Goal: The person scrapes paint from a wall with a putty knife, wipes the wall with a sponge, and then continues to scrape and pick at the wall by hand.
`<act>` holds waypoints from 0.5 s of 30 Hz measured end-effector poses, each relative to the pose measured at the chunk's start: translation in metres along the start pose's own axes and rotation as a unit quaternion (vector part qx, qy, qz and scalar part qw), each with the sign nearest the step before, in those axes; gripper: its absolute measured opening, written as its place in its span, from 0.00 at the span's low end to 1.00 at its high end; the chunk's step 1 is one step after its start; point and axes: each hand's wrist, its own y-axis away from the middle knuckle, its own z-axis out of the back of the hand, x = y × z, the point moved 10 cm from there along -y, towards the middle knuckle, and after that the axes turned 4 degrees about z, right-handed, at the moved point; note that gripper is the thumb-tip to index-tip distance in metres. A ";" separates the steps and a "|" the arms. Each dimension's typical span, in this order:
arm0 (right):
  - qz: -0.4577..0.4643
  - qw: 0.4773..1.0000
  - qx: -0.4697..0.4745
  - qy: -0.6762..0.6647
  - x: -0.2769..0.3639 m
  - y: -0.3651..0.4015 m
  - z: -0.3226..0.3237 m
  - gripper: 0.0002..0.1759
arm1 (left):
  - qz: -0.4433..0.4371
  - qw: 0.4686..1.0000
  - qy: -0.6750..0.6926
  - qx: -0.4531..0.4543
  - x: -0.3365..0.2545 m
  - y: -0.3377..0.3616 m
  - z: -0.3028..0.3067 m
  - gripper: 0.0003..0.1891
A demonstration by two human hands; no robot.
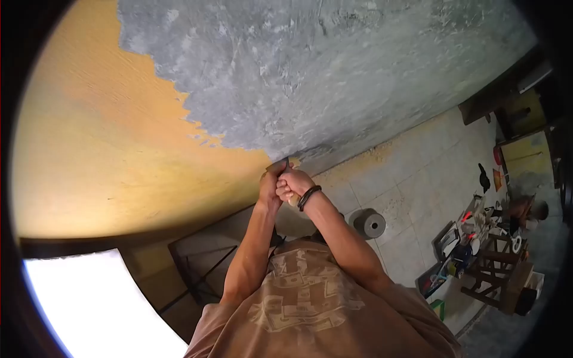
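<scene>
My right hand (pixel 293 182), with a dark bracelet at the wrist, is closed in a fist around a scraper; its pale handle end (pixel 293 200) pokes out below the fingers. My left hand (pixel 270 186) is pressed against the right one and grips the same scraper nearer its blade (pixel 277 166). The blade meets the wall where yellow-orange paint (pixel 137 143) borders bare grey plaster (pixel 286 77). A ragged edge separates the two surfaces. My fingers partly hide the tool.
Yellowish flakes (pixel 373 161) lie on the tiled floor (pixel 394 215) along the wall's foot. A grey cylindrical object (pixel 371 224) stands by my right arm. Cluttered tools and a wooden stool (pixel 492 262) are at the right. A bright opening (pixel 101 298) is at lower left.
</scene>
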 end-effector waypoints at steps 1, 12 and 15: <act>-0.012 0.999 0.025 -0.028 0.011 -0.010 -0.007 0.14 | -0.020 0.999 0.004 -0.051 -0.015 -0.009 -0.005 0.13; 0.007 1.000 0.001 0.006 -0.021 0.010 0.002 0.14 | 0.045 0.998 -0.005 -0.045 0.023 0.027 0.014 0.14; -0.002 0.999 -0.023 -0.042 -0.030 0.013 0.004 0.10 | 0.063 0.998 0.018 -0.005 0.022 0.040 0.007 0.13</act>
